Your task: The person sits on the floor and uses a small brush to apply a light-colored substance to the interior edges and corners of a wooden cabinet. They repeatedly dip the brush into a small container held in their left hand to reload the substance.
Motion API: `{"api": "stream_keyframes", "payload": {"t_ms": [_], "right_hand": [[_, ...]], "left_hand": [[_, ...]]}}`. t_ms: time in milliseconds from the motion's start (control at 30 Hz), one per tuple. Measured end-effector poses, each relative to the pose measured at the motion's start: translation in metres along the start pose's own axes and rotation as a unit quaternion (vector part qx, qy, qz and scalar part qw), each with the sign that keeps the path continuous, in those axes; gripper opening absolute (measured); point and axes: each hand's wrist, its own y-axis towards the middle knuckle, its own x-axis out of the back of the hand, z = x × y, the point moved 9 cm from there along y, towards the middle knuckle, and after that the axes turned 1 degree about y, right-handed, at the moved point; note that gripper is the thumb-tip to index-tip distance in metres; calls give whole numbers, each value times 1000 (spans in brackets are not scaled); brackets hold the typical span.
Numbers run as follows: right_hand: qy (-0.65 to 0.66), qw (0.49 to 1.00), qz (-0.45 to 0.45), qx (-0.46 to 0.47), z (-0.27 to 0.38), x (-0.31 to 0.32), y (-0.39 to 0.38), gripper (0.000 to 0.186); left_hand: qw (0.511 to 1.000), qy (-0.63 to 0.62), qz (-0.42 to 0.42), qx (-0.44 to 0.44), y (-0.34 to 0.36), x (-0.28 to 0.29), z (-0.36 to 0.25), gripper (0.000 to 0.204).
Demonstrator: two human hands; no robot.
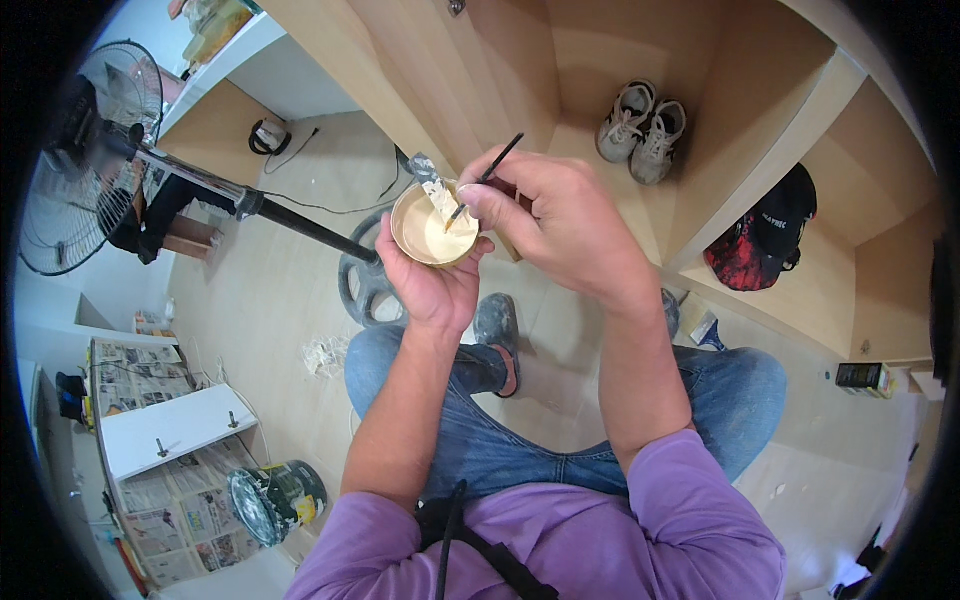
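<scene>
My left hand holds a small round tin of cream-coloured paste or paint. A grey scraper-like strip, smeared with the cream substance, lies across the tin's rim. Closed in a pinch, my right hand grips a thin dark brush, its tip down in the cream substance. Behind both hands stands a light wooden cabinet.
White shoes and caps sit inside the cabinet. A standing fan with cords is at left, near newspaper-covered surfaces, a white panel and a paint bucket. A wide brush lies right of my knees.
</scene>
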Motion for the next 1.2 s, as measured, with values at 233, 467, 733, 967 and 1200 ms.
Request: {"api": "stream_keyframes", "payload": {"t_ms": [233, 467, 733, 967, 1200], "right_hand": [[19, 999, 28, -43, -10, -3, -2, 18], [52, 997, 3, -49, -22, 10, 1, 17], [125, 990, -10, -69, -31, 11, 2, 17], [267, 947, -174, -45, -85, 51, 7, 15], [178, 945, -271, -40, -173, 12, -18, 18]], "left_hand": [[1000, 12, 28, -8, 3, 4, -3, 66], [998, 18, 54, 10, 8, 9, -1, 68], [999, 5, 46, 3, 8, 11, -5, 68], [998, -55, 28, -22, 11, 25, -37, 64], [990, -119, 62, -40, 10, 29, -68, 65]]}}
